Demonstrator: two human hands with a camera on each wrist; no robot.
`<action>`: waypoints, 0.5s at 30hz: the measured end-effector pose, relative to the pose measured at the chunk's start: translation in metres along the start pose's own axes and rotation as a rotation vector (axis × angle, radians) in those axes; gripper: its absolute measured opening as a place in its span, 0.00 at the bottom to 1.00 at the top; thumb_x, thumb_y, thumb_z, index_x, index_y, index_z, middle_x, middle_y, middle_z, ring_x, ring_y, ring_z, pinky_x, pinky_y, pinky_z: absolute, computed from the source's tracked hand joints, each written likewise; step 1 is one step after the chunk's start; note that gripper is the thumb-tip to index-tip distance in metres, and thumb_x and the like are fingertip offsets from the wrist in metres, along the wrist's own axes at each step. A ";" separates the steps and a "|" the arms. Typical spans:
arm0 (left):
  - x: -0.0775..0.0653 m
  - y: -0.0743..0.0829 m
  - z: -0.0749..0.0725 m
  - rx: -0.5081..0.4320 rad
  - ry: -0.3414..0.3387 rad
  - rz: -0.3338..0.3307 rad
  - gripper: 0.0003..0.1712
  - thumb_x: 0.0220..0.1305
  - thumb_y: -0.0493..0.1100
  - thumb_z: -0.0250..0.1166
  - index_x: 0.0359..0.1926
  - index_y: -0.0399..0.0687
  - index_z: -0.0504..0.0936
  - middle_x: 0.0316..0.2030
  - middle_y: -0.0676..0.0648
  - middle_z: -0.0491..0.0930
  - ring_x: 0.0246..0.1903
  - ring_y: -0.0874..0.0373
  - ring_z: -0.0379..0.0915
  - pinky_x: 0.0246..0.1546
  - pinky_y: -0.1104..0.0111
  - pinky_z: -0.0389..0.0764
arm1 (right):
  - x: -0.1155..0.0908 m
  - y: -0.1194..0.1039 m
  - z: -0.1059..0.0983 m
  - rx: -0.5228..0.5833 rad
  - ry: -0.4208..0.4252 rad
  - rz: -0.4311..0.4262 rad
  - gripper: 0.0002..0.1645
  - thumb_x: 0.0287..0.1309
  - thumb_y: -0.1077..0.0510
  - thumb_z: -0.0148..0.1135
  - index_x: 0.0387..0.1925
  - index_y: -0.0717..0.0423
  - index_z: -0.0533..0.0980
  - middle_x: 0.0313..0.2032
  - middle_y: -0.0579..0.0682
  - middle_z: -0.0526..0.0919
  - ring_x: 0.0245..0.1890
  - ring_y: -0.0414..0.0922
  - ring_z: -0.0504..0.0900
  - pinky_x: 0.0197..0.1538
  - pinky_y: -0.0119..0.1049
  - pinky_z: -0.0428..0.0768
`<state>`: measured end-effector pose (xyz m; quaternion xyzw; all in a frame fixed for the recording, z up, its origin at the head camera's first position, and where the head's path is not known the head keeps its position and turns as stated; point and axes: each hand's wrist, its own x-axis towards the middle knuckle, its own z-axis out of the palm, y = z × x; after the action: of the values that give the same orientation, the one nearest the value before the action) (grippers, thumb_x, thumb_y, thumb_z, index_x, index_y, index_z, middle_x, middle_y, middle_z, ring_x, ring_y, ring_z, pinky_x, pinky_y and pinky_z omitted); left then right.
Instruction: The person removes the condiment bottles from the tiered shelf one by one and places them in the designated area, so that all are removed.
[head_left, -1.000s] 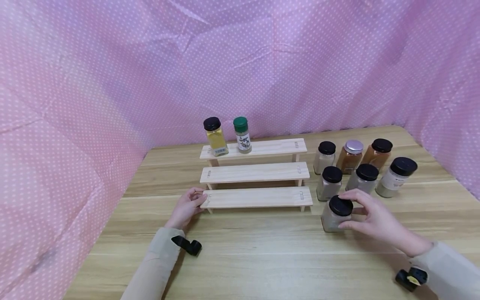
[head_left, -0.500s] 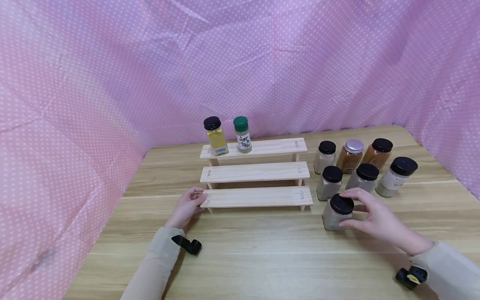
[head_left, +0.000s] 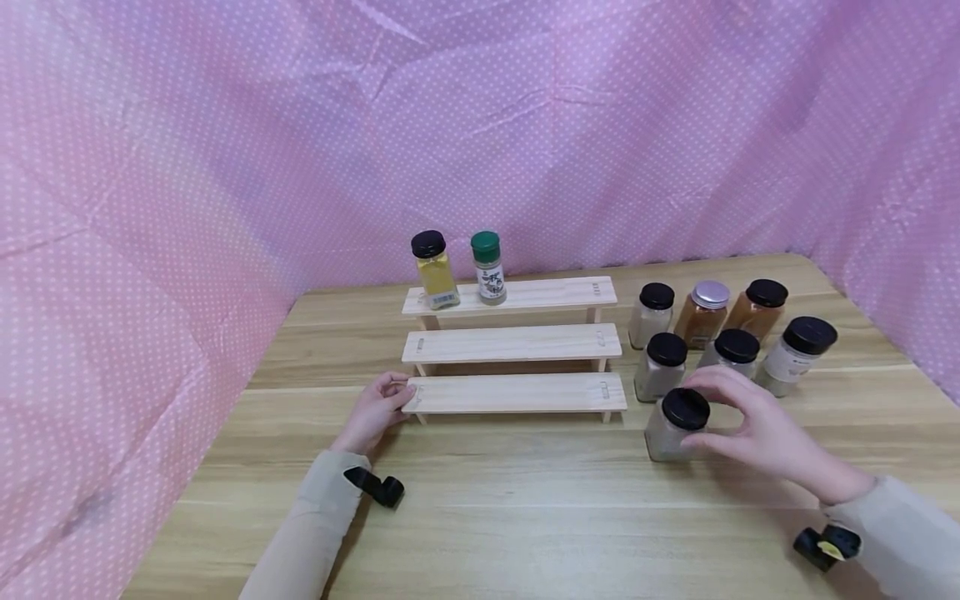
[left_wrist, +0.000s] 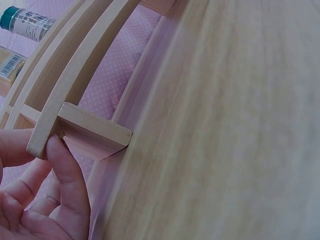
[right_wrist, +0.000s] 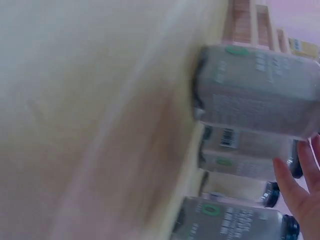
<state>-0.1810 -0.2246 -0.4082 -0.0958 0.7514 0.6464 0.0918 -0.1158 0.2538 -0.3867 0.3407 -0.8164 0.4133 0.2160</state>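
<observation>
At the left end of the lowest tier, my left hand [head_left: 377, 408] pinches the board of the wooden spice rack [head_left: 517, 392]. In the left wrist view, the thumb [left_wrist: 67, 175] presses the board end beside a short leg. My right hand [head_left: 750, 425] curves loosely around the right side of the nearest spice jar [head_left: 667, 437], a clear square one with a black lid. Its index finger is just behind the lid and its thumb overlaps the jar's side. The right wrist view shows this jar [right_wrist: 255, 90] upright on the table, fingers spread at its side.
A yellow spice jar [head_left: 437, 279] and a green-capped bottle [head_left: 489, 271] stand on the top tier. Several jars cluster behind my right hand, including a silver-lidded one [head_left: 702, 315] and a labelled one [head_left: 795, 358]. A pink dotted cloth [head_left: 480, 125] hangs behind the table.
My right index finger has shifted from the lid's edge to behind it, and the hand has loosened. The near jar has barely moved. My left hand keeps its hold on the rack.
</observation>
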 end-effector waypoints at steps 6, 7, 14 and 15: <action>0.001 0.001 0.001 -0.001 0.003 -0.001 0.07 0.67 0.34 0.56 0.45 0.40 0.70 0.28 0.57 0.75 0.27 0.67 0.72 0.28 0.75 0.75 | 0.013 -0.003 -0.013 0.017 0.009 -0.061 0.34 0.32 0.58 0.79 0.44 0.67 0.75 0.47 0.44 0.76 0.50 0.27 0.73 0.52 0.16 0.70; 0.000 0.001 0.001 -0.002 0.001 0.000 0.07 0.67 0.34 0.56 0.45 0.39 0.70 0.28 0.57 0.75 0.27 0.66 0.72 0.28 0.75 0.75 | 0.015 -0.004 -0.015 0.025 0.017 -0.072 0.32 0.36 0.56 0.78 0.44 0.68 0.75 0.47 0.45 0.76 0.51 0.28 0.73 0.52 0.16 0.71; -0.001 0.001 -0.001 -0.012 -0.007 -0.003 0.07 0.67 0.34 0.56 0.45 0.40 0.71 0.28 0.57 0.75 0.27 0.67 0.72 0.28 0.75 0.75 | 0.034 -0.015 -0.023 0.065 0.052 -0.111 0.36 0.49 0.41 0.65 0.41 0.73 0.74 0.47 0.41 0.76 0.49 0.30 0.76 0.51 0.17 0.72; -0.001 0.001 -0.001 -0.016 -0.007 -0.003 0.06 0.67 0.34 0.56 0.44 0.41 0.70 0.28 0.57 0.75 0.27 0.66 0.72 0.28 0.75 0.75 | 0.038 -0.018 -0.024 0.072 0.055 -0.127 0.36 0.49 0.42 0.66 0.41 0.74 0.74 0.47 0.43 0.76 0.48 0.30 0.76 0.51 0.17 0.72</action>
<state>-0.1802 -0.2254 -0.4069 -0.0951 0.7457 0.6526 0.0947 -0.1271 0.2517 -0.3394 0.3877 -0.7716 0.4370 0.2517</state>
